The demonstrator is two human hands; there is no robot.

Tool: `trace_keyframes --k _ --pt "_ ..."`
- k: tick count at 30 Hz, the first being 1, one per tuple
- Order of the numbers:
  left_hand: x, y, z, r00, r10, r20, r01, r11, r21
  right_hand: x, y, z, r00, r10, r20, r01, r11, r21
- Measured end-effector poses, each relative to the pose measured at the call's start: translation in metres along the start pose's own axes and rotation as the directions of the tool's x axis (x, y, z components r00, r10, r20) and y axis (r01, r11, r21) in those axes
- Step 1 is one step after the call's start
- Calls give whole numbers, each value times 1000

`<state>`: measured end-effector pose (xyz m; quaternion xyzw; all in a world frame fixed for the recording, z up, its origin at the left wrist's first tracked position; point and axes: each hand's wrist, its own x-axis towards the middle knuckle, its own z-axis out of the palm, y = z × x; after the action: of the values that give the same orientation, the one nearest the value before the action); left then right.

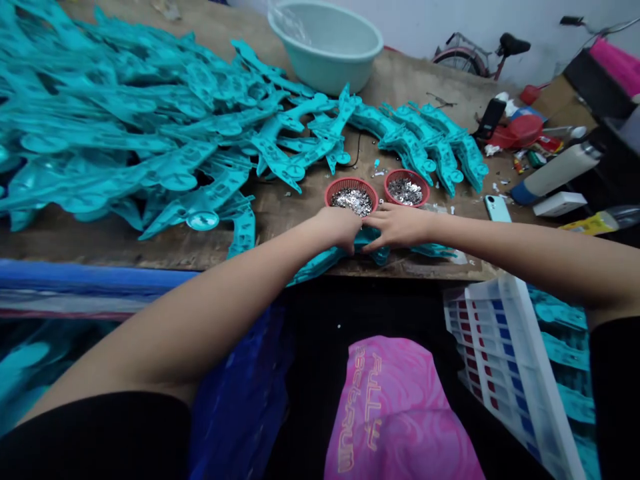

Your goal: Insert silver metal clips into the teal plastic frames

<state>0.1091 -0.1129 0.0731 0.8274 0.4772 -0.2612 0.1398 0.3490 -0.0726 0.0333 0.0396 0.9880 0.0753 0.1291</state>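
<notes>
A teal molded plastic part (320, 264) lies at the table's front edge, partly hidden under both hands. My left hand (341, 227) is closed over it with curled fingers; what they pinch is hidden. My right hand (397, 227) rests on the same part, fingers stretched toward the left hand and slightly apart. Just beyond the hands sit two red baskets, the left basket (327, 195) and the right basket (427, 195). Small shiny metal pieces (353, 200) fill the left one, and similar metal pieces (406, 192) are in the other.
A large pile of teal parts (125, 127) covers the table's left side. Stacked teal parts (440, 143) stand behind the baskets. Farther back is a pale basin (327, 60). To the right are a phone (497, 209), a bottle (557, 173) and a white crate (520, 347) below.
</notes>
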Motion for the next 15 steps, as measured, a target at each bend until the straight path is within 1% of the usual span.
trace_keyframes --k 3,6,9,11,15 --pt "0 3 3 999 7 36 -6 1000 -24 5 -3 -4 1000 -25 -16 24 998 -57" --pt "1 5 5 999 -10 37 13 997 -82 9 -2 -6 999 -30 44 31 999 -26" --pt "5 5 8 998 -13 53 18 996 -91 15 1 -3 995 -43 88 42 999 13" --pt "9 4 11 998 4 58 1 996 -92 17 1 1 993 -65 103 63 998 28" --pt "11 4 15 995 80 54 -75 993 -93 19 -4 6 983 -139 123 134 990 45"
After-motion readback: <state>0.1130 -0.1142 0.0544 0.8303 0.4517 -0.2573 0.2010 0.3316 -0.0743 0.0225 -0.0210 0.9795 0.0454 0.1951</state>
